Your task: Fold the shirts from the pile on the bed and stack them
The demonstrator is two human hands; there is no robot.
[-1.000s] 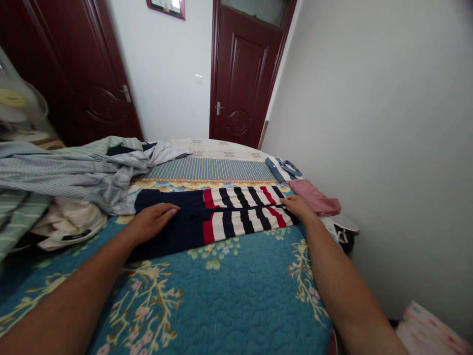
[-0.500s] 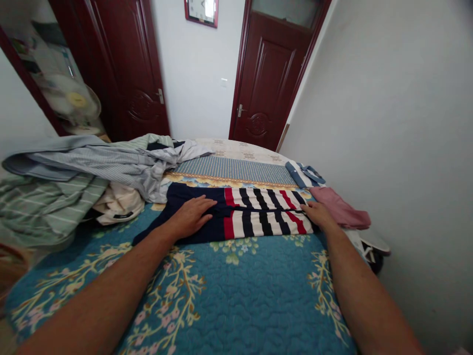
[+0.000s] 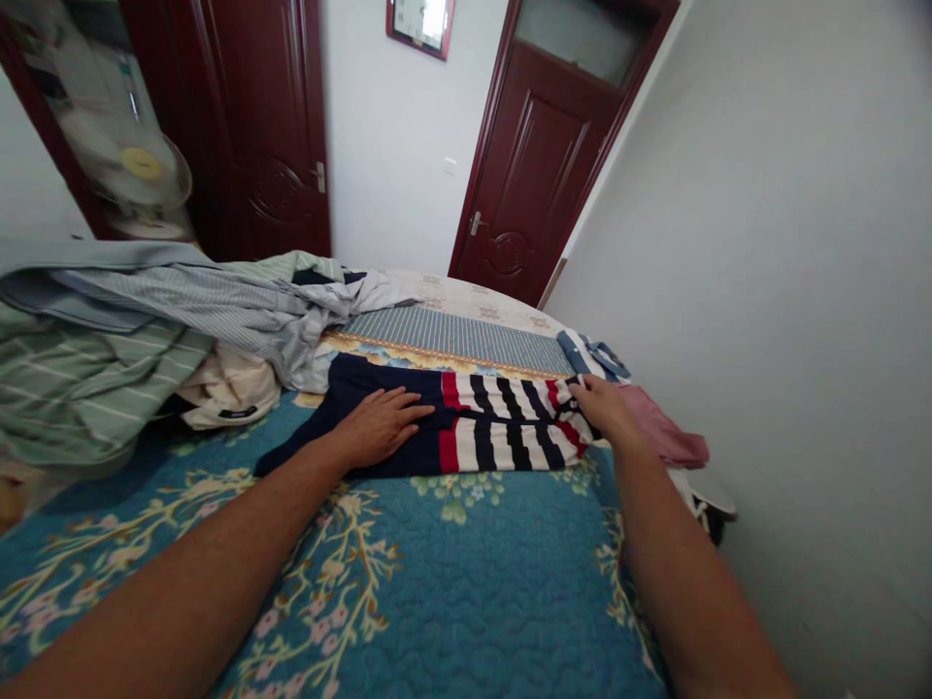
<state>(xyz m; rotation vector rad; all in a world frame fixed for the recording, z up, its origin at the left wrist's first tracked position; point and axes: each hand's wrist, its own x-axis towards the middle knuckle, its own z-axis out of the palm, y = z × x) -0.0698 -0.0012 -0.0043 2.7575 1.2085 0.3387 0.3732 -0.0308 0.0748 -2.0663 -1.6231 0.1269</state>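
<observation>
A long folded garment, which looks like a knit shirt, lies across the bed. Its left part is navy; its right part has white, black and red stripes. Flat on the navy part rests my left hand, fingers stretched out. My right hand pinches the striped right end and lifts it a little, so the cloth bunches there. What exactly lies between its fingertips is partly hidden.
The bed has a teal floral quilt. Loose shirts are heaped at the left. On the right lie a folded blue and white garment and a pink cloth near the wall. A fan stands beyond the left side.
My right hand has moved left and slightly up, drawing the striped end with it; the cloth there is now crumpled. My left hand stays on the navy part. The view has shifted a little.
</observation>
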